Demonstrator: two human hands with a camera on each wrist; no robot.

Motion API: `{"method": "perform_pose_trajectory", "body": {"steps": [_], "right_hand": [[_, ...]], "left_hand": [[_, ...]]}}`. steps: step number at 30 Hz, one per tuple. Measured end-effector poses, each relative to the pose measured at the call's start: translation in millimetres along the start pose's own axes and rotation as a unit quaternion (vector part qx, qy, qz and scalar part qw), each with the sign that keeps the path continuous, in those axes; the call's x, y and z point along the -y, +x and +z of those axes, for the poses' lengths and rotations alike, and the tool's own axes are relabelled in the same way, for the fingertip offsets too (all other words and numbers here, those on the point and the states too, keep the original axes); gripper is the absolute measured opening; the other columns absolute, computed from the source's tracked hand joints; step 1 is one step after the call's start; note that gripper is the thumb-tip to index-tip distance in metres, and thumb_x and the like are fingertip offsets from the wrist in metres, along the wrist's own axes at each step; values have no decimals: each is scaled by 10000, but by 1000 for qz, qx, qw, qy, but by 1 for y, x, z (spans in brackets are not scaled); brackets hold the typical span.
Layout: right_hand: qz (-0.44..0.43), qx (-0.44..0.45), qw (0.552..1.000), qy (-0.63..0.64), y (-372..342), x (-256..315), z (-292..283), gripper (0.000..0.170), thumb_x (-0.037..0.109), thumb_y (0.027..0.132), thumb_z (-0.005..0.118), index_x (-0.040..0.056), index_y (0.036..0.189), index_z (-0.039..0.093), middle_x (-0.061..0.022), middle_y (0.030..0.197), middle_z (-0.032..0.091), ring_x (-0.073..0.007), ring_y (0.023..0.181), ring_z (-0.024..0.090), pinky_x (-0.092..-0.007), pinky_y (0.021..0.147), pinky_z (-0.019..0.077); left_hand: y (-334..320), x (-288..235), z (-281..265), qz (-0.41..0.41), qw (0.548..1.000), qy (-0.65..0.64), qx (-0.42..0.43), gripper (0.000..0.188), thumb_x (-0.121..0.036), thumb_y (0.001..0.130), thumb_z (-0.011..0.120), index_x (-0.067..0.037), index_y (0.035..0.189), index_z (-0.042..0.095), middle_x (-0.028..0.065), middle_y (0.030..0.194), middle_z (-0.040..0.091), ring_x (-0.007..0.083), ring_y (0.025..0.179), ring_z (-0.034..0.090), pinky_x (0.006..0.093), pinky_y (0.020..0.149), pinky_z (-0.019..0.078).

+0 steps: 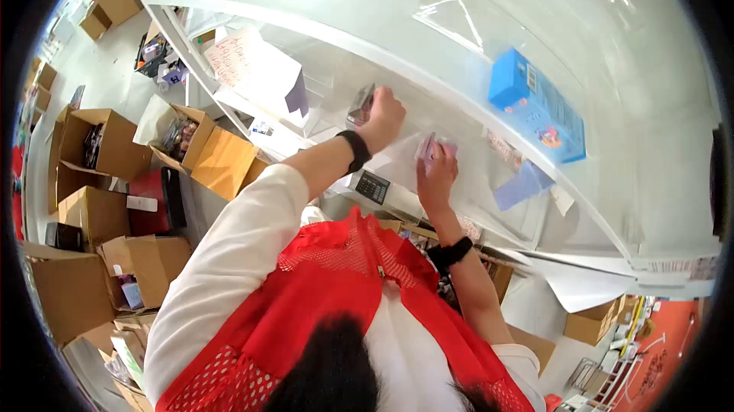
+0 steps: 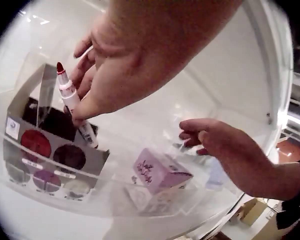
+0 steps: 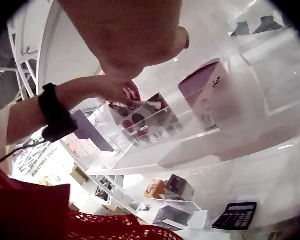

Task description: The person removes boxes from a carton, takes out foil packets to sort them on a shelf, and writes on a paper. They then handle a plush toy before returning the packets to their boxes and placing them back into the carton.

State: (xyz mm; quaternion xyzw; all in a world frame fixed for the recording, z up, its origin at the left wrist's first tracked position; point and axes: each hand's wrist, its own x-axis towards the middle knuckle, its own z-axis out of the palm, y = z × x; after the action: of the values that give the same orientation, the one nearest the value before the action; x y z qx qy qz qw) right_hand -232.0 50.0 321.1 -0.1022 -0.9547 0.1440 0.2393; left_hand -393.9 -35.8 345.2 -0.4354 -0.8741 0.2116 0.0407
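My left hand [image 1: 384, 118] grips a slim white marker [image 2: 70, 97] with a dark red tip, pointing up in the left wrist view. The marker is held over a grey display box [image 2: 55, 155] with round red, dark and purple colour circles on its front. The box has an open, dark top. To the side, my right hand [image 2: 232, 152] hovers near a lilac box [image 2: 157, 172] with dark lettering, its fingers loosely bent and nothing between them. In the right wrist view the right fingers are mostly hidden behind the hand, with the lilac box [image 3: 202, 90] beside it.
Clear shelf dividers [image 3: 185, 137] surround the boxes. A blue carton [image 1: 535, 106] stands on the upper white shelf. A handwritten sheet [image 1: 248, 60] is at the left. Lower down lies a black calculator [image 1: 372, 187]. Open cardboard boxes [image 1: 115, 144] crowd the floor at left.
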Motion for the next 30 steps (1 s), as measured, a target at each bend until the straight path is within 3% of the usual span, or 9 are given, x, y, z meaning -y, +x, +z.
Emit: {"method": "perform_pose_trajectory", "body": {"steps": [3,6,10,14,16,18,21,25,30], "right_hand": [[127,79,950,273,1,9,-9,363,198,847,510,-7,1137,432,-98,886,538,-208,778,523,-312,769,415],[159,161,763,605,6,42,1,305,181,868,486,-4,1110,466,-69,858,531,-144,754,512,-259,642,422],[149,226,725,633,38,114,-14,287,130,872,460,-9,1121,497,-46,842,556,-120,685,515,-261,598,418],[-123,124,873,455,63,139,4,396,33,743,552,1,1134,504,-111,853,613,-200,641,566,-285,586,427],[-277,-53,881,379,84,159,4,417,6,675,596,16,1088,540,-104,825,623,-216,658,583,-309,589,431],[-272,-69,892,355,87,174,15,410,21,674,627,26,1076,546,-96,848,632,-205,661,588,-312,576,433],[-275,15,919,280,84,198,37,409,55,704,639,52,1100,535,-89,943,633,-202,722,614,-331,655,472],[-295,-22,922,251,87,251,67,215,146,764,623,97,953,533,-104,1055,595,-239,921,591,-367,846,435],[-345,-129,924,107,71,291,57,323,248,808,598,166,1031,379,-90,1175,536,-255,1111,486,-475,1005,259]], "left_hand": [[-48,20,-23,7,981,-116,-156,178,-290,688,619,-183,827,649,-32,856,606,173,937,491,321,761,331],[-104,42,-22,57,892,-307,-328,155,-236,681,601,-153,810,628,-14,852,596,177,875,491,309,746,356],[-162,74,-15,97,833,-426,-338,282,-173,630,682,-115,898,612,-14,906,592,195,911,503,354,780,378],[-189,142,14,80,802,-438,-398,460,-91,635,695,-51,1061,528,62,1029,565,251,991,489,375,832,382],[-193,180,53,-112,795,-442,-400,646,-55,662,677,-14,1223,360,158,1201,432,309,1096,423,387,898,362],[-182,225,96,-272,776,-342,-455,726,-66,679,674,-2,1272,260,219,1278,311,383,1125,371,430,931,341],[-170,274,145,-300,711,-446,-453,805,-107,726,667,-17,1327,140,237,1265,309,350,1133,382,406,917,366],[-148,314,192,-355,665,-628,-195,566,-90,781,609,-25,1268,328,161,966,581,242,872,569,291,717,447],[-193,326,129,-34,736,-553,-390,190,27,738,537,-13,917,586,108,891,613,246,844,589,309,712,444]]}}
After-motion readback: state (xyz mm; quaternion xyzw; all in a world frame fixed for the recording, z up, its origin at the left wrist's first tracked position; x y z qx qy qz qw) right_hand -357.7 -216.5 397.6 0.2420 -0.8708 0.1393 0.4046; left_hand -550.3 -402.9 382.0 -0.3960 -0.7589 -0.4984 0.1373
